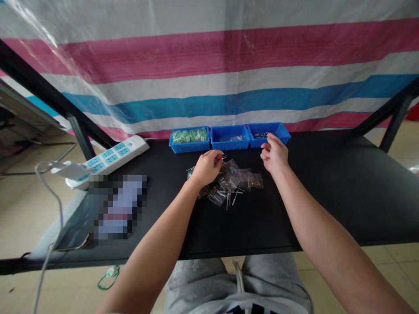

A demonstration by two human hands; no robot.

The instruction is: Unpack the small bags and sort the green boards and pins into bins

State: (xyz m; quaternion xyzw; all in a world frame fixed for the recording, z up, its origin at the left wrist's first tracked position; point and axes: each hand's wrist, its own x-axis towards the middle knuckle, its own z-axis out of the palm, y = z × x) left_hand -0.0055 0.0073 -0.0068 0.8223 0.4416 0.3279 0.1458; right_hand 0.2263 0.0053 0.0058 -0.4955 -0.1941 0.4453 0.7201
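Observation:
My left hand point(207, 167) is closed over the left side of a loose pile, with thin metal pins that look like pop rivets point(224, 158) poking out by its fingertips. Small clear plastic packets point(231, 178) with bits inside make up most of the pile. More pop rivets point(229, 198) lie loose at its near edge. My right hand point(276, 153) hovers at the front of the right blue bin point(282, 132), fingers curled together; whatever they pinch is too small to make out. Inside that bin are several thin metal pieces point(260, 135).
The left blue bin point(190, 147) holds green-and-clear packets; the middle blue bin point(230, 145) has a few clear packets. A white power strip point(111, 159) with a plugged-in charger and cable point(60, 205) lies left, beside a blurred-out item point(119, 207). Striped sheeting point(209, 56) hangs behind the black table point(343, 187).

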